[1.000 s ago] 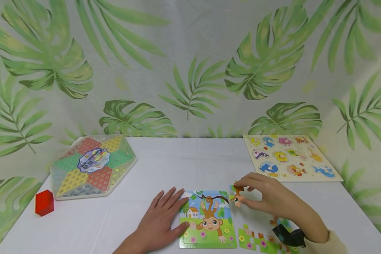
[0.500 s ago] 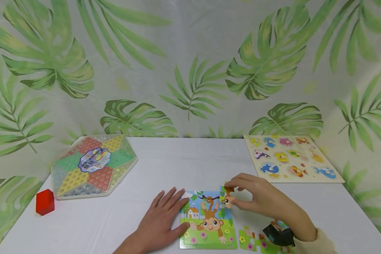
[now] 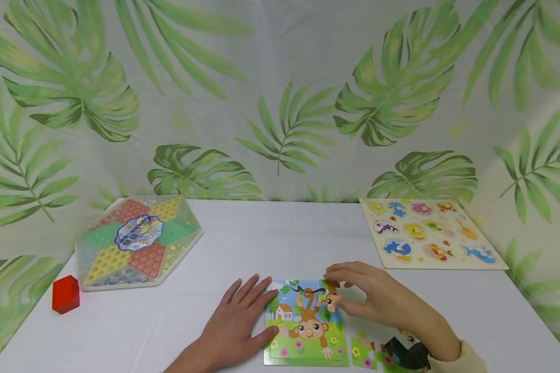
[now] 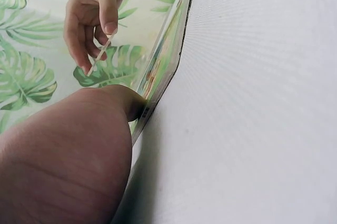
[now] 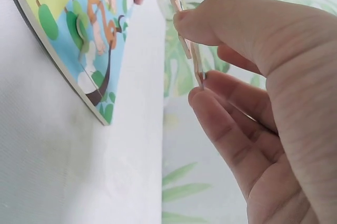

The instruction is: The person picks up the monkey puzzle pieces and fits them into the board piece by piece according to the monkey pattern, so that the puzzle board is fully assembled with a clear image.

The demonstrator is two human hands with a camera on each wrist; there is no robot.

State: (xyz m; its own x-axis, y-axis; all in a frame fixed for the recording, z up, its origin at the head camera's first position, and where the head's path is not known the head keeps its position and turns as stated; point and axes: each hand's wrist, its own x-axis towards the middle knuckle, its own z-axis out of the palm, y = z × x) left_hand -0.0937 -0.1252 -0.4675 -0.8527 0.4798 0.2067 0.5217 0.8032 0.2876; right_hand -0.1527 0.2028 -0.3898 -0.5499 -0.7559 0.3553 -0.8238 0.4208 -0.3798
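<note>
In the head view, a square monkey jigsaw board (image 3: 303,348) lies near the front of the table. My left hand (image 3: 238,331) rests spread at its left side, fingertips and thumb touching the board's left edge. Between thumb and fingertips, my right hand (image 3: 380,298) pinches a puzzle piece (image 3: 331,301) with part of a monkey's face. That piece hangs over the board's upper right corner. The right wrist view shows the puzzle piece (image 5: 188,42) edge-on, apart from the board (image 5: 73,39). More loose puzzle pieces (image 3: 364,353) lie right of the board, partly hidden by the right wrist's black strap.
A hexagonal Chinese checkers set (image 3: 140,241) lies at the back left, with a red block (image 3: 66,294) in front of it. At the back right is a wooden sea-animal peg puzzle (image 3: 429,233). A leaf-patterned curtain (image 3: 280,103) hangs behind the white table.
My right hand has carried the puzzle piece leftward, from beside the board to over its upper right corner. My left hand has stayed in place.
</note>
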